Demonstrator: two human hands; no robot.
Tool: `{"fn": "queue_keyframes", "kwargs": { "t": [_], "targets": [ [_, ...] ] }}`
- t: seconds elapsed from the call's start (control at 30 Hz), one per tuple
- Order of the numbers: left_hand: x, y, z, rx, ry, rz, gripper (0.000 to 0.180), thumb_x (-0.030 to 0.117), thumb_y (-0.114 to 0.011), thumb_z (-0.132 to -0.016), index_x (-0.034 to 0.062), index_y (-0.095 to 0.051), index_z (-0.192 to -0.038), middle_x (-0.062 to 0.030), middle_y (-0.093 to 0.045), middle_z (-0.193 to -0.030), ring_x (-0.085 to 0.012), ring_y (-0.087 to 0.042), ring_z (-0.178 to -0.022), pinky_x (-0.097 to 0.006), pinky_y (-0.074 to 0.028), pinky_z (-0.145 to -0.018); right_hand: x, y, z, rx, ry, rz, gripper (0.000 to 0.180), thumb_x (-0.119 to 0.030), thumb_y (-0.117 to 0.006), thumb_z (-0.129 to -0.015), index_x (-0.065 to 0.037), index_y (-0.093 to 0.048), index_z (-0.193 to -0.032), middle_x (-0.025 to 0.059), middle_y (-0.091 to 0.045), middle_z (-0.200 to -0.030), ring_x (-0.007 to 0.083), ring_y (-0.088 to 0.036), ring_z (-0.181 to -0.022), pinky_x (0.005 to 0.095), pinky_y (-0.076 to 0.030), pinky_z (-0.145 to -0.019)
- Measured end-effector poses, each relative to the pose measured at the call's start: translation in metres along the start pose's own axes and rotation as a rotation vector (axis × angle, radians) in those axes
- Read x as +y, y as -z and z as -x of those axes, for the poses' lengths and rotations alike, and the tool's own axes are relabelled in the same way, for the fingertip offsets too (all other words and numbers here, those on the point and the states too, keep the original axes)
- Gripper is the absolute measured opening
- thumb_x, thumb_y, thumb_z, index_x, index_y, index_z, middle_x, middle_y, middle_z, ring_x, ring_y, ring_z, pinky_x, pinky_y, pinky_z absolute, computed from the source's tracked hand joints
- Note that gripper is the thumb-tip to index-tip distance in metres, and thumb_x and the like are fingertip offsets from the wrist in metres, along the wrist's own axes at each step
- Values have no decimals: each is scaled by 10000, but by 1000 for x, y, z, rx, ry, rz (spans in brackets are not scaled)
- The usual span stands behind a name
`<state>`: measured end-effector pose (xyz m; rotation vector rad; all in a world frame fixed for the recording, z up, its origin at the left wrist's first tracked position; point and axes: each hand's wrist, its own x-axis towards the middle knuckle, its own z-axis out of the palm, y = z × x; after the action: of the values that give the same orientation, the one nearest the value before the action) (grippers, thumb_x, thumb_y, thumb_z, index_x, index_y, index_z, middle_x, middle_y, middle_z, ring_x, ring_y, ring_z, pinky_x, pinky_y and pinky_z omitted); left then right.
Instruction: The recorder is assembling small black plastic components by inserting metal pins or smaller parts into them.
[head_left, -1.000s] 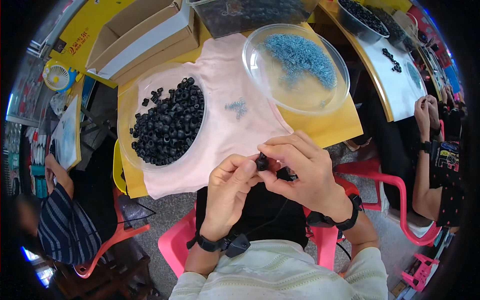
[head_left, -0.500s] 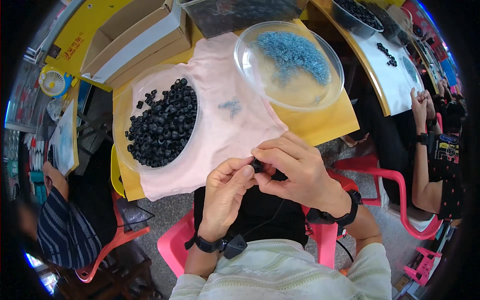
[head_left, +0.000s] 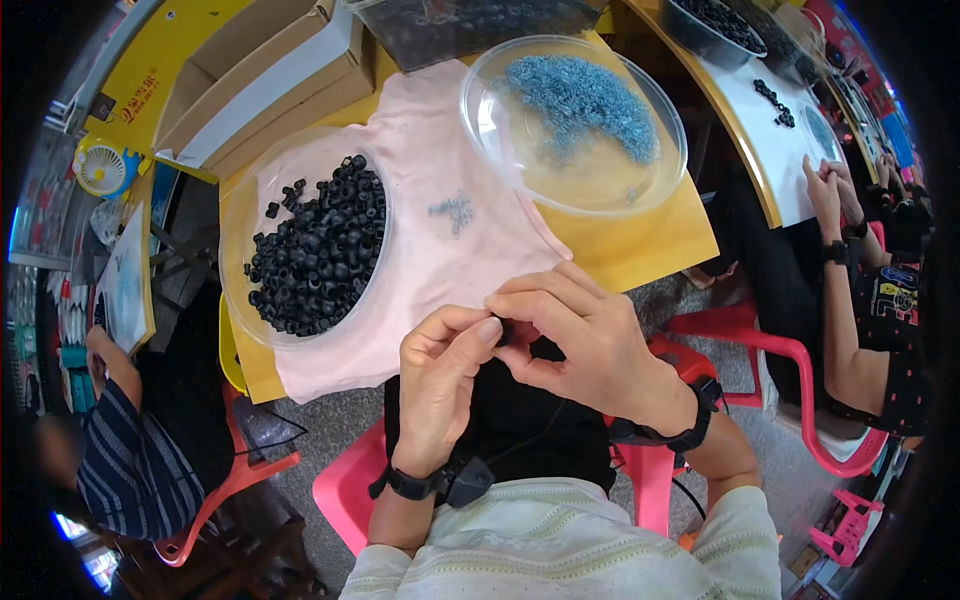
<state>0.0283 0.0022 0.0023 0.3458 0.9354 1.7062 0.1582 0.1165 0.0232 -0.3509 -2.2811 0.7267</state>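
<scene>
My left hand point(head_left: 440, 385) and my right hand point(head_left: 575, 335) meet in front of my chest, fingertips pinched together on a small black part point(head_left: 512, 332) that is mostly hidden between them. Just beyond them a pink cloth point(head_left: 440, 260) covers the yellow table point(head_left: 640, 245). On the cloth at the left sits a clear bowl point(head_left: 250, 330) heaped with small black ring-shaped parts point(head_left: 320, 250). At the right a second clear bowl point(head_left: 600, 190) holds a pile of tiny blue pieces point(head_left: 580, 100). A few loose blue pieces point(head_left: 453, 210) lie on the cloth between the bowls.
An open cardboard box point(head_left: 260, 80) stands at the back left. Another person's arms point(head_left: 850, 280) work at a white-topped table point(head_left: 770, 130) on the right, beside a red chair point(head_left: 780, 370). A person in a striped shirt point(head_left: 140, 470) sits at the lower left.
My hands stay joined on the small black part, fingers shifting slightly around it. The view has tilted a little; the bowls and cloth have not moved.
</scene>
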Motion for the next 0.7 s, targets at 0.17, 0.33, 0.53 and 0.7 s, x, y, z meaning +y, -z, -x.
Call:
{"fn": "queue_keyframes", "kwargs": {
  "t": [0.17,0.33,0.53,0.7],
  "targets": [
    [0,2,1,33,52,23,75,28,-633,-914,-16,-659,-970,-86,-693,-918,-119,-658,-856,-238,-529,-781,0,5,-8,-152,40,140,494,-182,-770,-661,-24,-622,-1105,48,-608,-980,207,-583,-886,303,-512,-703],
    [4,1,1,31,79,-30,68,8,-630,-913,-16,-659,-970,-75,-687,-913,-115,-653,-855,-236,-529,-781,2,6,-10,-201,68,200,501,-192,-761,-669,-17,-612,-1115,41,-579,-924,200,-573,-856,304,-503,-682],
    [9,2,-3,35,79,-84,69,-6,-644,-906,-20,-661,-972,-75,-688,-914,-118,-659,-830,-253,-540,-783,2,5,-10,-218,76,219,452,-194,-766,-672,-20,-620,-1063,50,-567,-909,209,-572,-837,314,-501,-664],
    [7,5,-4,26,122,-107,114,35,-640,-928,-28,-650,-1022,-76,-685,-919,-131,-667,-841,-264,-544,-791,8,2,-7,-251,88,198,485,-214,-791,-680,-7,-630,-1088,84,-610,-976,247,-594,-830,323,-516,-668]
  ]
}}
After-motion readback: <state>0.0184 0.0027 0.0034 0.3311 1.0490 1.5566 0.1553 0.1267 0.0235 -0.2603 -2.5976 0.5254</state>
